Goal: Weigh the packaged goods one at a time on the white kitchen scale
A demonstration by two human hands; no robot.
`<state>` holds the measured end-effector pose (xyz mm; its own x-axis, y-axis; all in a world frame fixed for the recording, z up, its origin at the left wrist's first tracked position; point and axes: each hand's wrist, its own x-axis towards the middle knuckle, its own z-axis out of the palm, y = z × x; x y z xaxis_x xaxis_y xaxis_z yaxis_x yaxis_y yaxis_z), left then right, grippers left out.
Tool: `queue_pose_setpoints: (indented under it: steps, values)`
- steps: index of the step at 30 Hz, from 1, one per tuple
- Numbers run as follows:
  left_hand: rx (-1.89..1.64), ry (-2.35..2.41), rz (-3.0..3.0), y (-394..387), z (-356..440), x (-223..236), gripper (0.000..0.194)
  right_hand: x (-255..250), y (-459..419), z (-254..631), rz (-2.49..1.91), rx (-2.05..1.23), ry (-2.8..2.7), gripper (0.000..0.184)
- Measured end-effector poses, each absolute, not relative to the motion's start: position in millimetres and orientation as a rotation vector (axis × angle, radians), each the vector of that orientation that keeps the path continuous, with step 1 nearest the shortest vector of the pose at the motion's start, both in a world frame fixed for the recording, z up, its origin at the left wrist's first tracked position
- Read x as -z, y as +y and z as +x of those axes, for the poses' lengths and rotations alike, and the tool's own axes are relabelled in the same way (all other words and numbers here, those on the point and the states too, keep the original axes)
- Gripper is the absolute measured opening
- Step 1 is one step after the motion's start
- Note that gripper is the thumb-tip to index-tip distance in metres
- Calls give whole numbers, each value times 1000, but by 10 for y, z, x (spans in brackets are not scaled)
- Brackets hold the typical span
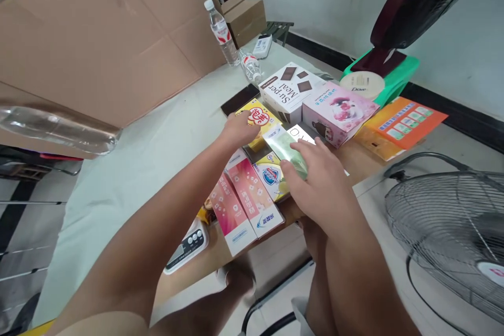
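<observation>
My left hand (237, 129) is closed, its fingers curled at the near left side of a yellow box (264, 116) with a red-and-white emblem. My right hand (319, 181) has its thumb and fingers around a slim green-and-white box (284, 146). Under and beside that one lie a white box with black print (302, 133) and a yellow soap box (271, 174) with a blue badge. Two pink toothpaste boxes (252, 194) (230, 215) lie side by side at the table's near edge. My right palm hides part of the green box.
Behind are a white Su-per Meal box (289, 86), a pink box (338, 110), a dark flat item (239, 98) and two bottles (222, 34) (251, 65). A scale (189, 247) sits at the near edge. An orange packet (405, 123) and a fan (449, 231) are right; cardboard (102, 37) stands left.
</observation>
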<state>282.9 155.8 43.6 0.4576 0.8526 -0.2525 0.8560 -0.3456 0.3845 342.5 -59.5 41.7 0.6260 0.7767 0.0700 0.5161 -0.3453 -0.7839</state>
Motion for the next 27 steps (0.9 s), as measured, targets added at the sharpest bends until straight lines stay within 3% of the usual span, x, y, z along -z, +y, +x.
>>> queue_pose_setpoints:
  steps: [6,16,18,21,24,27]
  values:
    - [284,1324,2440,1570,2974,-389,62,-399,-495,3318,-2030,-504,-1025,58]
    - [207,1293,2494,1712,3072,-307,56,-288,-477,3407,-2080,-476,-1038,53]
    - [31,1274,2411,1709,3033,-343,47,-294,-471,3394,-2053,-415,-1024,52]
    - [-388,1160,2161,1586,2748,-521,13,-370,-477,3351,-1947,-334,-992,42]
    - [-674,965,2012,1319,2089,-782,34,-464,-535,3263,-1818,-278,-1008,21]
    - [-940,922,1865,949,1195,-891,36,-507,-633,3104,-1736,-256,-1063,27]
